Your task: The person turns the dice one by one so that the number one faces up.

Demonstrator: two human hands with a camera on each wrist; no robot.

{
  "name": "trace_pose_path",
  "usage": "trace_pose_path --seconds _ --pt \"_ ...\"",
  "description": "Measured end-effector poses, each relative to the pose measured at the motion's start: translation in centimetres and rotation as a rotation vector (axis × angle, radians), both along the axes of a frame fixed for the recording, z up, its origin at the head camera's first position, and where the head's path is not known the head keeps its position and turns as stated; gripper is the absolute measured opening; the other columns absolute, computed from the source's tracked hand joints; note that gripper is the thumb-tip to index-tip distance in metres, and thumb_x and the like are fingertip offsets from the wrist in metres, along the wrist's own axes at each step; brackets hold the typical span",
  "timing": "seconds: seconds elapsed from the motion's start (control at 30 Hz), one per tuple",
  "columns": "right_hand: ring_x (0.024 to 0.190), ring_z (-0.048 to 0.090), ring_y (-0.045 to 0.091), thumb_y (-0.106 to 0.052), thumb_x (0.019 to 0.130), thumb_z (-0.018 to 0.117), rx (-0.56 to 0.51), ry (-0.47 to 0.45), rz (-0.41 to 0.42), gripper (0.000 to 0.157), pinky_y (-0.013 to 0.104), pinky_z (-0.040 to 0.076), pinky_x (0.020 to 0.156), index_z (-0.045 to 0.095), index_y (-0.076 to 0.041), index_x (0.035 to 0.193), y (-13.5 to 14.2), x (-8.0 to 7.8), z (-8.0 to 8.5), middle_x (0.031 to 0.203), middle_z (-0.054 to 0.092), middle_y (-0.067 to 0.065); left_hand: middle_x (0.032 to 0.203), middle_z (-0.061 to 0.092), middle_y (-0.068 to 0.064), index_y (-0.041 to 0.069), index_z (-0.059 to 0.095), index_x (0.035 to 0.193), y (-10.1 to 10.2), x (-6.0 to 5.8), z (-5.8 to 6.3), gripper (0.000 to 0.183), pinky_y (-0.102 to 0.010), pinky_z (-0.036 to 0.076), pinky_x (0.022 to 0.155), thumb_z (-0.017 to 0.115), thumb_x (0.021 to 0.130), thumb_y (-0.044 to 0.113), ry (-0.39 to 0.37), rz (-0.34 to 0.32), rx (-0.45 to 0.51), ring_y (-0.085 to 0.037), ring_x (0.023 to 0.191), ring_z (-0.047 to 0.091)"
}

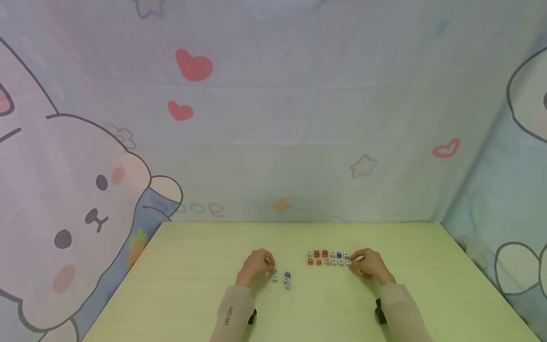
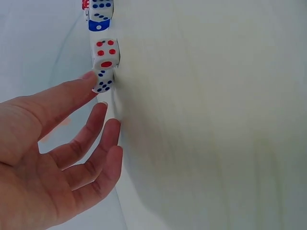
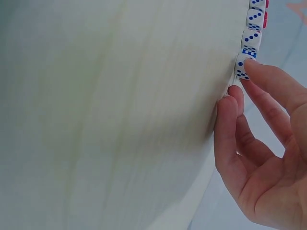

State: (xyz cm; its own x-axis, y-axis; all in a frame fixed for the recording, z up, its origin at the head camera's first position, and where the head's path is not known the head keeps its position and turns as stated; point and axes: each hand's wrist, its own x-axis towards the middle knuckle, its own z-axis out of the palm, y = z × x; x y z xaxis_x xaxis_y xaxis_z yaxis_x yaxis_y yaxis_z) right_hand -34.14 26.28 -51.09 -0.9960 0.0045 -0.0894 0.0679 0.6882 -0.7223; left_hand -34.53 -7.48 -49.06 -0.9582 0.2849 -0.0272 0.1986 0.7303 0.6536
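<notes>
My left hand [image 1: 256, 265] pinches a small white die with blue pips [image 2: 104, 83] between thumb and index finger. Its other fingers curl loosely below. Right beside that die is a white die with red pips [image 2: 106, 51]. A blue die [image 1: 287, 274] and white dice [image 1: 288, 286] stand close together just to the right of this hand. At the right end of two short rows, my right hand [image 1: 371, 263] holds a white die with blue pips [image 3: 242, 68] by thumb and fingertip. More white dice [image 3: 251, 39] line up beyond it.
The rows mix red dice [image 1: 316, 254], white dice [image 1: 334, 262] and a blue die [image 1: 339, 255]. All the dice are on a pale yellow-green table [image 1: 205, 242]. A printed curtain [image 1: 273, 118] hangs behind the table's far edge.
</notes>
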Motion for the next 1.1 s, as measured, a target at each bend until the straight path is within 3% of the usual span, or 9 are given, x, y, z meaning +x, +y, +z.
trace_pose_path --seconds 0.3,0.7,0.93,1.1 --pt "0.047 0.045 0.011 -0.012 0.074 0.067 0.009 0.001 0.000 0.020 0.028 0.045 0.047 0.067 -0.004 0.093 0.1 0.0 0.2 0.073 0.065 0.007 0.083 0.063 -0.011 0.005 0.065 0.077 -0.4 -0.1 0.0 0.009 -0.030 0.042 0.059 0.071 0.072 0.008 -0.001 0.017 -0.004 -0.017 0.069 0.054" --pt "0.050 0.044 0.010 -0.011 0.075 0.067 0.001 -0.006 0.009 0.021 0.027 0.045 0.047 0.066 -0.003 0.094 -0.1 0.1 0.5 0.066 0.061 0.005 0.081 0.064 -0.010 0.005 0.065 0.074 -1.1 0.2 0.1 0.008 -0.032 0.045 0.062 0.071 0.069 0.004 0.038 0.054 -0.052 -0.019 0.071 0.056" --pt "0.050 0.044 0.011 -0.011 0.074 0.068 0.004 0.002 0.013 0.021 0.027 0.045 0.046 0.066 -0.003 0.093 -0.2 0.2 0.8 0.063 0.060 0.005 0.084 0.063 -0.009 0.006 0.064 0.077 -1.4 0.1 -0.1 0.015 -0.038 0.046 0.069 0.073 0.065 0.003 0.017 0.059 -0.042 -0.021 0.076 0.056" --pt "0.049 0.042 0.010 -0.011 0.075 0.067 0.003 -0.009 0.015 0.022 0.027 0.045 0.047 0.066 -0.003 0.095 -0.2 0.2 0.4 0.064 0.060 0.005 0.082 0.061 -0.008 0.004 0.063 0.077 -1.2 0.5 0.1 0.022 -0.033 0.043 0.063 0.077 0.061 0.007 0.013 0.069 -0.066 -0.019 0.071 0.053"
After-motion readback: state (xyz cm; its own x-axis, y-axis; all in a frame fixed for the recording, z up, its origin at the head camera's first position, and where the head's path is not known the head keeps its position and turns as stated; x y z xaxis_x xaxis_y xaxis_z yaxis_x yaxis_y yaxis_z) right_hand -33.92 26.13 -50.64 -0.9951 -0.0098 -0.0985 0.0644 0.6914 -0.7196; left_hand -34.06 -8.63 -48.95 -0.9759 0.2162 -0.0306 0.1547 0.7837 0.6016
